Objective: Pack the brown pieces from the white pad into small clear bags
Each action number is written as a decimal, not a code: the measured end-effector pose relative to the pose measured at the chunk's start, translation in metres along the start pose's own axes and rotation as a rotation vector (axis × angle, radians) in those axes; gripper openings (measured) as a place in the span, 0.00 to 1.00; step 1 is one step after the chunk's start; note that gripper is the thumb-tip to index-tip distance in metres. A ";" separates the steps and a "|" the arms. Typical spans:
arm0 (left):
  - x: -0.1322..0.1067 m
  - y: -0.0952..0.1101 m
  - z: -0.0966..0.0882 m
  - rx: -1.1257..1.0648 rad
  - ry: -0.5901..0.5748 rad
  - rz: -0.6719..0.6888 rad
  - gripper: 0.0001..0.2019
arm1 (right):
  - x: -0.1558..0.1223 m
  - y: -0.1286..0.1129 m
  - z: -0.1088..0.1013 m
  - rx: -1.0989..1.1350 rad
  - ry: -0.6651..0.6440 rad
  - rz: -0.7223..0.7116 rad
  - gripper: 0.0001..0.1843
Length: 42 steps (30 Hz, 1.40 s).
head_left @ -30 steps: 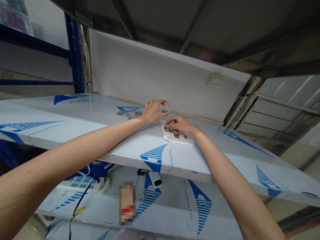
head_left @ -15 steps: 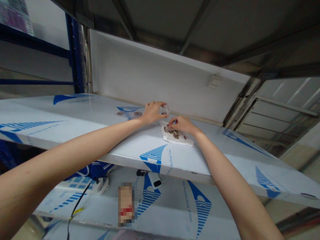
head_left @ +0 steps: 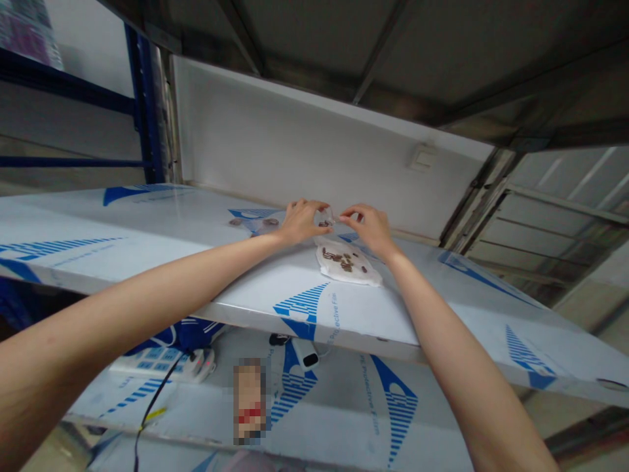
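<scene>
The left hand [head_left: 304, 221] is grasping a clear cup [head_left: 331, 213] between thumb and fingers, over the back part of the upper shelf [head_left: 236, 282], and dark bits [head_left: 324, 224] are showing inside it. The right hand [head_left: 372, 228] is bending its fingers just beside the cup; whether they are touching it or pinching something, I cannot tell. Nearer to the person, other bits [head_left: 346, 266] are lying on a white cloth [head_left: 363, 279]. Below, a power strip [head_left: 153, 362] is resting on the lower shelf [head_left: 344, 406].

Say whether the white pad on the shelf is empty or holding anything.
Holding something: several small brown pieces lie on the white pad, with gaps between them.
</scene>
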<state>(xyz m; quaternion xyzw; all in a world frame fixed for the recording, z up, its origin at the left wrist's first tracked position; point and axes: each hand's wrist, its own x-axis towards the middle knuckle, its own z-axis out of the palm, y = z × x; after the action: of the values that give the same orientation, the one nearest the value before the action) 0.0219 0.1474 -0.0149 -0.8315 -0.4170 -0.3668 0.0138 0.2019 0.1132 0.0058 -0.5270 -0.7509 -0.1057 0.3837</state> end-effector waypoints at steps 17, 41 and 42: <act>0.003 -0.005 -0.001 0.042 0.032 -0.032 0.24 | -0.012 0.004 0.009 -0.030 -0.610 0.112 0.08; -0.001 0.002 0.000 0.006 0.052 0.071 0.25 | 0.002 -0.001 0.001 0.096 0.043 0.071 0.12; 0.000 -0.001 -0.001 0.004 0.072 0.046 0.25 | 0.002 0.001 0.001 0.095 0.015 0.072 0.12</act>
<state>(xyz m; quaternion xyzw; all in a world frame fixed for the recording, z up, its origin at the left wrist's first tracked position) 0.0208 0.1474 -0.0146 -0.8271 -0.3976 -0.3954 0.0391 0.2016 0.1158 0.0060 -0.5342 -0.7325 -0.0600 0.4177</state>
